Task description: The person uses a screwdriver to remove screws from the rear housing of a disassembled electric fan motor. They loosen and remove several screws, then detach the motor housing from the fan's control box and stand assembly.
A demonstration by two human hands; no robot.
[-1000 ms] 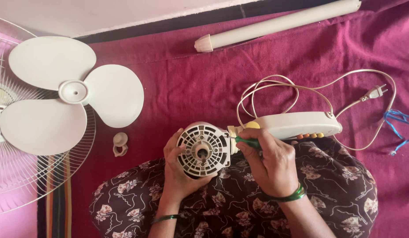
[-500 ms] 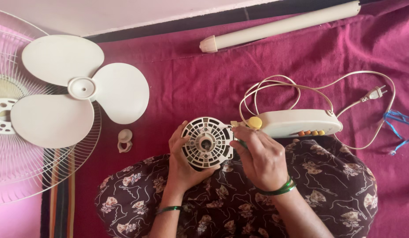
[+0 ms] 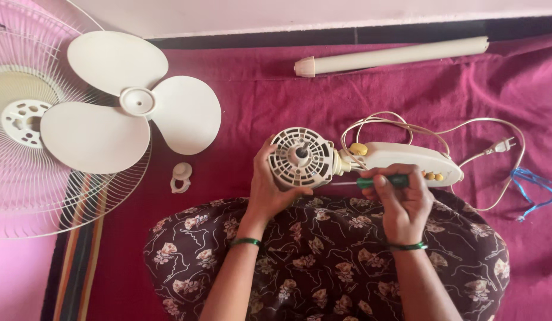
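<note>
1. Leftmost, a white wire fan guard (image 3: 26,178) lies flat on the magenta cloth (image 3: 258,95), with a three-bladed white fan blade (image 3: 130,104) resting partly over it.
2. Just right of the guard's edge, a small white plastic nut (image 3: 181,177) sits alone on the cloth, near the blade but apart from it.
3. Next, the person's left hand (image 3: 270,193) has its grip closed around the lower left side of the round fan motor (image 3: 301,157), thumb and fingers wrapped on the vented housing.
4. That motor is held just above the floral-patterned lap (image 3: 323,261), its slotted face and centre shaft turned up toward the camera.
5. Further right, the right hand (image 3: 404,202) is clenched on the green handle of a screwdriver (image 3: 377,182), whose thin shaft points left to the motor's side.
6. Behind this hand, the white control housing (image 3: 407,159) with a yellow knob and small buttons joins the motor.
7. A pale power cord (image 3: 466,134) loops from it to a plug on the cloth.
8. Along the top, a white tube (image 3: 395,56) lies across the cloth.
</note>
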